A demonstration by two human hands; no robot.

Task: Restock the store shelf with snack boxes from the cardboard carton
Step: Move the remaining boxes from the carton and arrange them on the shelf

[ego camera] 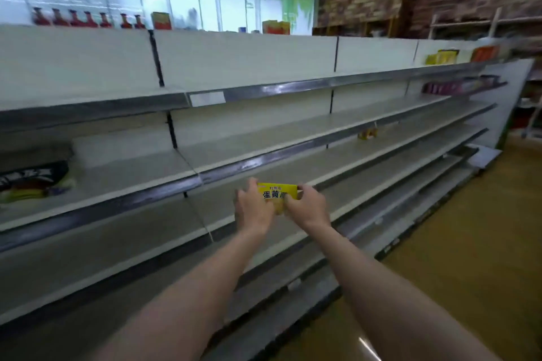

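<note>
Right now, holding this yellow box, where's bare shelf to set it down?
Both hands, left hand and right hand, grip the yellow box. The shelf ahead is bare from the upright divider to a small yellow item. Left of the divider, dark packages crowd it.

We are standing in a shop aisle. Long tiered white shelves point(264, 126) with price-tag rails run beside us, carrying scattered packaged goods point(443, 57).

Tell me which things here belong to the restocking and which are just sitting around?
In the job:
- small yellow cardboard snack box, held in left hand and right hand
- long grey metal shelf

Lying about:
- red bottles on top
- black-and-yellow bag
- purple packets
</note>
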